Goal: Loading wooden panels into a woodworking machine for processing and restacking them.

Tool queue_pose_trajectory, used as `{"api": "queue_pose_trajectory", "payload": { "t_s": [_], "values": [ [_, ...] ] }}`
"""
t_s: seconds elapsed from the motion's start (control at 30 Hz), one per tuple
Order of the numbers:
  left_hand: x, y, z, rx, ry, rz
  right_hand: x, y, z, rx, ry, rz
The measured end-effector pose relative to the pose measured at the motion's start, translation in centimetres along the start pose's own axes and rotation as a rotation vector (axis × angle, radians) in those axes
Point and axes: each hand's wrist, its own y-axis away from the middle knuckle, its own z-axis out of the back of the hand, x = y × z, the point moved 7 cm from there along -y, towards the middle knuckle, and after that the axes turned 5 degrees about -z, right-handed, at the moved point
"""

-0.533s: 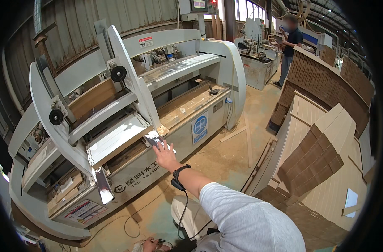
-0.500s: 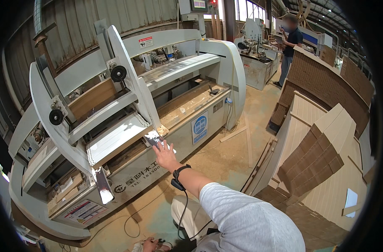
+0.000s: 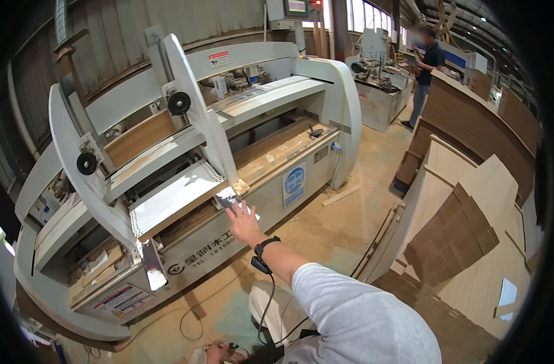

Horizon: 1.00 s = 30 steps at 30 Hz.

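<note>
My right hand point(image 3: 246, 225), fingers apart, lies on the scuffed dark-and-white bracket point(image 3: 227, 196) fronting the machine point(image 3: 340, 115); my left hand point(image 3: 217, 352), I cannot tell. Blue sign point(image 3: 294, 182), black lettering point(image 3: 209, 250) below.

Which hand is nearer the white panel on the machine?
Right. The right hand is just off the near right corner of the white panel; the left hand is well away, at the picture's lower edge.

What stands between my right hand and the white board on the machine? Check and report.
The dark, white-patched metal arm at the machine's front: it lies between your right hand and the white board's near right corner. Nothing else visible does.
</note>
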Motion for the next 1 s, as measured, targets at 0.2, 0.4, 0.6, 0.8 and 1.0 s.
{"api": "queue_pose_trajectory", "payload": {
  "t_s": [0.2,0.4,0.6,0.8,1.0],
  "values": [
    [-0.3,0.0,0.0,0.006,-0.058,-0.014,0.2,-0.2,0.0,-0.001,-0.022,0.009],
    [-1.6,0.7,0.0,0.016,-0.051,0.008,-0.4,0.1,-0.2,-0.033,-0.033,0.001],
    [-1.4,0.6,-0.2,0.013,-0.045,0.007,-0.6,0.2,0.1,-0.021,-0.015,-0.008],
    [-1.6,0.3,-0.4,0.017,-0.039,-0.004,-0.9,0.2,0.2,0.002,-0.027,-0.018],
    [-1.3,0.3,-0.4,0.02,-0.032,0.004,-0.4,0.2,0.4,0.016,-0.032,-0.013]
  ]
}}
